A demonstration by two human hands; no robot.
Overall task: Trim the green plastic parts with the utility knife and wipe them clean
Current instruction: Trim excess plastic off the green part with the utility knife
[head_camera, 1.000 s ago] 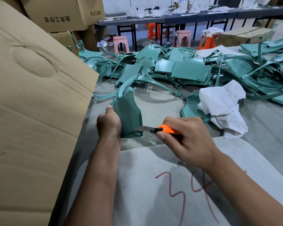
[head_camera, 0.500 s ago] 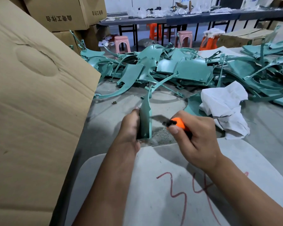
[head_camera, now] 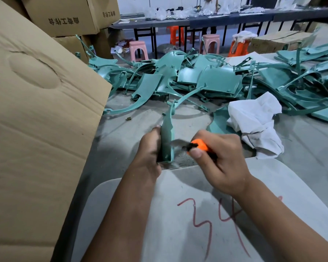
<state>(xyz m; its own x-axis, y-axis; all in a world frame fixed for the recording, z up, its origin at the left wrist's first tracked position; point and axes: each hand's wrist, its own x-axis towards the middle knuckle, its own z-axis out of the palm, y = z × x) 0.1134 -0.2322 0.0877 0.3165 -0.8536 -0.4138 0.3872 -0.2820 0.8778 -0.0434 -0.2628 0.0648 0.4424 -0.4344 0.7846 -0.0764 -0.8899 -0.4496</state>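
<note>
gripping the green part (head_camera: 167,140) upright in our left hand (head_camera: 148,148) exposes its edge to the utility knife (head_camera: 193,145) clasped in our right hand (head_camera: 222,159).

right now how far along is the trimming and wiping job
Nothing visibly finished. In hand: the left hand holds one green plastic part upright while the right hand works the utility knife against it. Left: wiping with the white cloth, plus the pile of green parts.

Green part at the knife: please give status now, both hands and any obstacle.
Left hand grips green part upright on table. Right hand holds utility knife, blade at part's edge. White cloth lies to the right, apart. Nothing blocks the cut.
</note>
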